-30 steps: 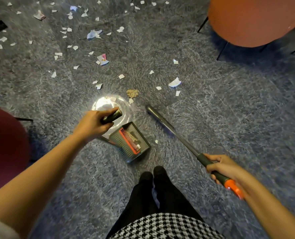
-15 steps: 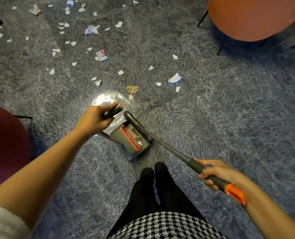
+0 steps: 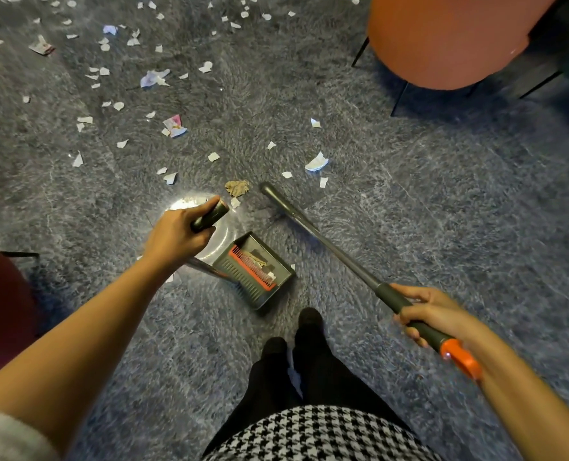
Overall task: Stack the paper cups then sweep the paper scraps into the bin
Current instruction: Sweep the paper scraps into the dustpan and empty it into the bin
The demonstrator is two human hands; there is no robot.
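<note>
We log the left hand (image 3: 173, 234) curled round the dustpan handle (image 3: 210, 216). The dustpan (image 3: 243, 284) rests on the carpet (image 3: 442, 201) with a few scraps inside. Paper scraps (image 3: 316, 161) lie scattered beyond it. The right hand (image 3: 432, 314) grips the broom pole (image 3: 323, 241).

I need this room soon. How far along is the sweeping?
Early. A few scraps lie in the dustpan, whose handle the left hand grips; the right hand holds the broom pole, its far end beside a brown wad. Most paper scraps litter the carpet beyond. No cups or bin in view.
</note>
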